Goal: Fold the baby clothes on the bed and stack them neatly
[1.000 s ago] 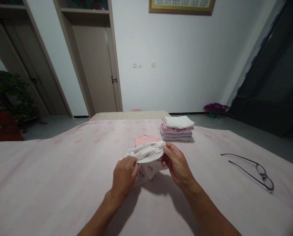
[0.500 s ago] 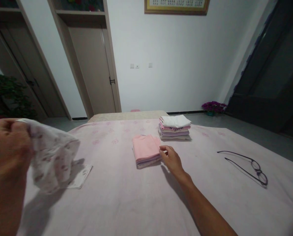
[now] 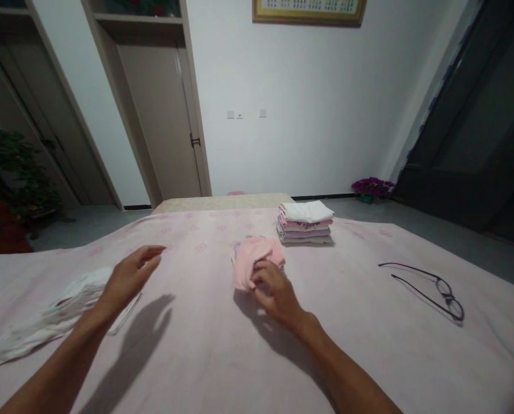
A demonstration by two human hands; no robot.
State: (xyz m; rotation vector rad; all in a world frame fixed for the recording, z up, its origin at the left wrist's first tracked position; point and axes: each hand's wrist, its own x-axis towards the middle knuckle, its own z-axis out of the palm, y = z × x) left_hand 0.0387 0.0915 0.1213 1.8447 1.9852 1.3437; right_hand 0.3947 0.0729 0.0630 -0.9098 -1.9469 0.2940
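Note:
A folded pink garment lies in the middle of the pink bedsheet. My right hand is closed on its near edge and lifts the top layer, bunching it. My left hand hovers open above the sheet at the left, fingers stretched out and holding nothing. Just left of it lies a white printed garment, spread loosely on the sheet.
A stack of several folded clothes sits behind the pink garment. A pair of black glasses lies on the sheet at the right. A potted plant stands far left, purple flowers by the far wall.
My left hand swung the white garment away to the left, dropped it on the sheet and opened. My right hand moved from the pink garment's edge and grasped it.

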